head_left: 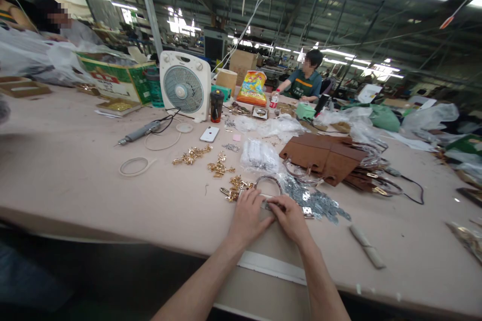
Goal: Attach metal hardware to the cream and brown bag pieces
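Note:
At the table's near side, both my hands work close together over a small bag part with an arched brown bag handle (268, 179). My left hand (248, 215) bends its fingers over the handle's left foot, with its thumb stretched towards the other hand. The fingers of my right hand (289, 218) are pinched together over the part's middle; whatever is between them is too small and covered to name. Gold metal fittings (237, 185) lie just beyond my left hand. Past my right hand spreads a heap of flat grey metal plates (316, 203).
Brown handbags (324, 155) lie stacked at right, near a grey rolled piece (367, 247). At left are a tape roll (133, 166) and an electric screwdriver (139, 133). Behind stand a box fan (186, 85), a phone (209, 134) and a cup (216, 106). A co-worker (307, 80) sits opposite.

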A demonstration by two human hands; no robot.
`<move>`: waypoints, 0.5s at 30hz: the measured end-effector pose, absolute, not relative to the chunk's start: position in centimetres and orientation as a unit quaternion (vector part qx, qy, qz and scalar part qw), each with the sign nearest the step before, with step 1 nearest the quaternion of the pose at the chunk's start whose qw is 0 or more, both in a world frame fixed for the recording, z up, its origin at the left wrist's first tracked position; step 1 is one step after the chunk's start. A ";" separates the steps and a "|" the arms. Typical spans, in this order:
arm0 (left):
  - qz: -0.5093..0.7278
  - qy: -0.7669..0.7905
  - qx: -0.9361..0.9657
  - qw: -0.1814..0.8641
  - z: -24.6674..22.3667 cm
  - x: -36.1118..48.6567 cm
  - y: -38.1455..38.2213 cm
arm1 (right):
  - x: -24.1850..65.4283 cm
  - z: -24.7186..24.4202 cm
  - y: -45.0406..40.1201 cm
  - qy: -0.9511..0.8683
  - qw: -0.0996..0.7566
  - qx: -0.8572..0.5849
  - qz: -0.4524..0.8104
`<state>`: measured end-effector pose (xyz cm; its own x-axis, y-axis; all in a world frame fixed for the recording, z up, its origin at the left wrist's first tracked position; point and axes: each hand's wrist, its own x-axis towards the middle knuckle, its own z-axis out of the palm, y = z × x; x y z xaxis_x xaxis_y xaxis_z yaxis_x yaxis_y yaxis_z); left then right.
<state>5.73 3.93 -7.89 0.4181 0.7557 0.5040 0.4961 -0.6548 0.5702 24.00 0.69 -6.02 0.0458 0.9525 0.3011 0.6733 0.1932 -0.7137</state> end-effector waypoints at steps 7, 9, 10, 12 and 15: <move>0.388 0.368 0.825 0.185 -7.7 5.5 4.0 | 24.1 -6.2 0.3 -0.674 0.390 -0.602 0.177; 0.390 0.366 0.825 0.184 -7.6 5.5 3.9 | 24.2 -6.2 0.2 -0.676 0.393 -0.594 0.191; 0.391 0.366 0.825 0.181 -7.5 5.4 3.9 | 24.3 -6.2 0.2 -0.677 0.392 -0.591 0.198; 0.389 0.366 0.827 0.174 -7.4 5.4 3.9 | 24.4 -6.3 0.1 -0.670 0.395 -0.594 0.208; 0.388 0.364 0.830 0.166 -7.4 5.4 3.9 | 24.4 -6.3 0.1 -0.635 0.419 -0.609 0.225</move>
